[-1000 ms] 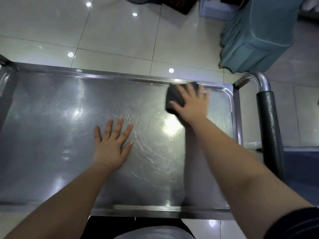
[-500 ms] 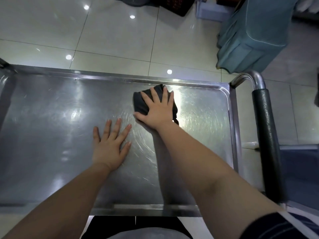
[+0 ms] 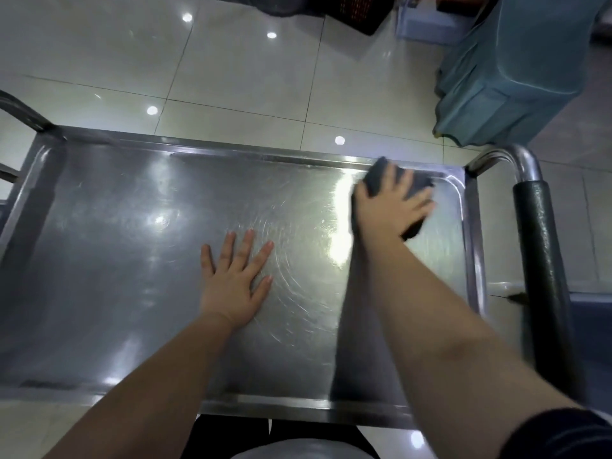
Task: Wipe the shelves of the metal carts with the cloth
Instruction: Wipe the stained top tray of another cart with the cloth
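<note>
The top shelf (image 3: 116, 260) of a stainless steel cart fills most of the head view, a shallow tray with a raised rim (image 3: 265, 155) all round and fine circular scratch marks in its middle.

The right grip (image 3: 387, 207), a bare hand, lies palm down on a dark grey cloth (image 3: 376, 175) in the far right corner of the shelf. Its fingers are spread and fairly straight. They press the cloth flat against the metal and are not curled round it. The cloth shows beyond the fingertips, between the fingers and under the heel of the hand, and its far edge lies just beside the far rim. This hand and the cloth are somewhat blurred.

The left grip (image 3: 233, 283) holds nothing. It rests flat on bare metal near the middle of the shelf, fingers straight and fanned out, well apart from the cloth. Both forearms reach in from the near edge, and a dark sleeve (image 3: 563, 435) shows at the right arm's upper end.

At the right end of the cart stands a curved steel handle with a black padded cover (image 3: 538, 246). Part of another metal bar (image 3: 20, 111) shows at the left end. Beyond the cart lies a pale tiled floor (image 3: 231, 61) with bright light spots. On it, at the upper right, stands a teal plastic container (image 3: 513, 77), with a dark crate (image 3: 357, 8) and a pale box (image 3: 427, 24) beside it along the top edge.
</note>
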`<state>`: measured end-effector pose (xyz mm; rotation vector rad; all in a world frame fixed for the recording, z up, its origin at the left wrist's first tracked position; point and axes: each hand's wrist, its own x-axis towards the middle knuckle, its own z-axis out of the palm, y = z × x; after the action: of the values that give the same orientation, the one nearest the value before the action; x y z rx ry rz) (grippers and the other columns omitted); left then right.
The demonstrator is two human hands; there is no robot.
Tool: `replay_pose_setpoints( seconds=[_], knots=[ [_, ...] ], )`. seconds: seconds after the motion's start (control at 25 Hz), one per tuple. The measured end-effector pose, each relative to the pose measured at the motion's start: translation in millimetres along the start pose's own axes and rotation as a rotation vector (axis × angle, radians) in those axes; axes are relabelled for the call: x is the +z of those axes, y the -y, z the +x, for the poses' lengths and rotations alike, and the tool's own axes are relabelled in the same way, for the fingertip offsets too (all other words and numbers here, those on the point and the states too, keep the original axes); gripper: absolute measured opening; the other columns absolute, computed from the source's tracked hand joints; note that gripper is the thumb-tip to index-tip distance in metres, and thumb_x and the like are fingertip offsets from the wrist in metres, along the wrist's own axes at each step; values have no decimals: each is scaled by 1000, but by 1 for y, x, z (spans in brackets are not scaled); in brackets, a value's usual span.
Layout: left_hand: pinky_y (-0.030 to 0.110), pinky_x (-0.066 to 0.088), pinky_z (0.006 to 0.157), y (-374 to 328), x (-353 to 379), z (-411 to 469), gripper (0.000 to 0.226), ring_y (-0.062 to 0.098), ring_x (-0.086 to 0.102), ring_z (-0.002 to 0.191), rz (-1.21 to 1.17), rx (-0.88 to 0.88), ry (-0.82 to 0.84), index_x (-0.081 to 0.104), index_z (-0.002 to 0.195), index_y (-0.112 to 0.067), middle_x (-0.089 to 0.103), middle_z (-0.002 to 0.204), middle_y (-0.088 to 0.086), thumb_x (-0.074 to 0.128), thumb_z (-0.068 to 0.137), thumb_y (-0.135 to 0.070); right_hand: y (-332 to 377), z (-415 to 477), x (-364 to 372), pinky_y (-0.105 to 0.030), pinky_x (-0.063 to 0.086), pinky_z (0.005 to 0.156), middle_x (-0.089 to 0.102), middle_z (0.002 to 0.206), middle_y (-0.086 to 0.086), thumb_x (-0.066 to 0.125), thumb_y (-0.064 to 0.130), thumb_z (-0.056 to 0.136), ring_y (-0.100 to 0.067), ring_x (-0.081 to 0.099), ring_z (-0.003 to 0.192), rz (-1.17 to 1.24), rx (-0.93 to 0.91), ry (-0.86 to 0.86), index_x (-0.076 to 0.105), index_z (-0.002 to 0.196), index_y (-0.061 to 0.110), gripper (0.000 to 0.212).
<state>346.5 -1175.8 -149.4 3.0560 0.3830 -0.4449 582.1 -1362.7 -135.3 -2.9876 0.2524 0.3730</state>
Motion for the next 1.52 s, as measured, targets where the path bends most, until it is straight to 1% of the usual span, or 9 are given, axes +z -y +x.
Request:
replay_pose_setpoints(
  seconds=[0.24,0.44,0.56,0.8,0.88,1.0,1.12,1.36,1.52],
  knots=[
    [63,-2,115,1,3,-1,61,28,-7,150,-44,20,-41,-1,153,-42,-4,163,-3,10,95,-58,112,-58,34,-62,-16,112,-1,165,2,19,74,89,-44,-13,146,-202,-698,157,6,152,46,70],
    [62,-7,114,2,5,1,61,28,-11,150,-68,27,-34,-3,153,-44,-8,164,-5,8,95,-60,-66,18,-3,-61,1,116,11,164,2,22,77,85,-40,2,148,-101,-244,-19,16,152,44,76],
    [63,-5,114,3,6,1,62,28,-13,149,-51,27,-30,-5,153,-43,-10,163,-4,7,95,-61,-73,10,-13,-64,-2,115,9,164,2,15,79,81,-42,-1,148,-62,-9,-10,16,153,40,82],
    [63,1,115,4,10,-2,62,28,-1,151,-79,31,-83,7,154,-42,4,164,-3,19,96,-59,40,-87,39,-56,-15,115,19,162,4,24,75,84,-39,1,148,-174,-738,64,22,150,46,72],
    [62,-1,116,4,11,-1,62,27,-1,151,-88,33,-82,7,154,-43,5,164,-4,20,96,-58,-8,-55,26,-55,-7,116,24,161,5,27,74,83,-37,6,148,-163,-699,-5,26,149,47,71],
    [62,-3,116,3,12,1,62,27,-6,150,-64,21,-65,1,154,-44,0,164,-4,17,96,-59,-103,-11,-2,-61,2,116,18,162,3,21,76,81,-37,7,148,-112,-258,-56,23,150,45,76],
    [61,-8,115,4,10,2,63,26,-13,150,-48,17,-38,-7,153,-44,-10,164,-5,11,95,-61,-91,-31,2,-65,0,114,9,164,2,13,75,82,-40,-2,148,-21,32,-84,16,153,42,78],
    [60,-8,115,2,7,0,64,26,-10,150,-39,-2,-36,-13,151,-44,-10,164,-3,10,94,-60,-14,-140,46,-60,-7,116,22,162,0,29,72,87,-42,4,148,-136,-759,23,27,150,44,70],
    [59,-11,115,2,5,2,63,24,-15,149,-45,-4,-19,-14,150,-45,-14,163,-5,8,93,-61,-126,-85,22,-57,-3,117,19,162,1,26,74,84,-38,6,148,-152,-427,-60,25,151,45,73]
  ],
)
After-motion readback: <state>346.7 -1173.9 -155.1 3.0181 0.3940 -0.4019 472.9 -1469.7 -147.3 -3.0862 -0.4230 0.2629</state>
